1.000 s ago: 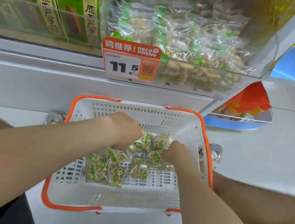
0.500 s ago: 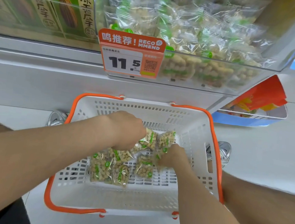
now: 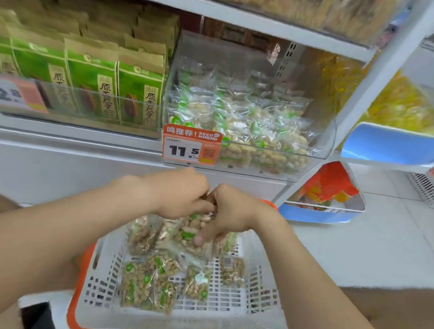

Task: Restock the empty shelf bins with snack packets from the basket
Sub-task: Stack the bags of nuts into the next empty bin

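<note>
A white basket [image 3: 256,303] with an orange rim sits on the floor in front of me. Several clear peanut packets [image 3: 149,284] with green labels lie in it. My left hand [image 3: 179,192] and my right hand [image 3: 231,215] are raised together above the basket's far end. Between them they grip a bunch of peanut packets [image 3: 188,236] that hangs below the fingers. Just above the hands is a clear shelf bin [image 3: 244,129] partly filled with the same packets, with an orange price tag [image 3: 191,144] reading 11.5 on its front.
Green boxed snacks [image 3: 89,85] stand behind a clear rail to the bin's left. A white shelf post [image 3: 380,75] rises to the right. A blue tray [image 3: 323,204] of orange packs sits on the floor at right. My knees flank the basket.
Both hands have lifted out of the basket with a bunch of packets, rising towards the bin. The view has tilted up, so more of the shelf shows.
</note>
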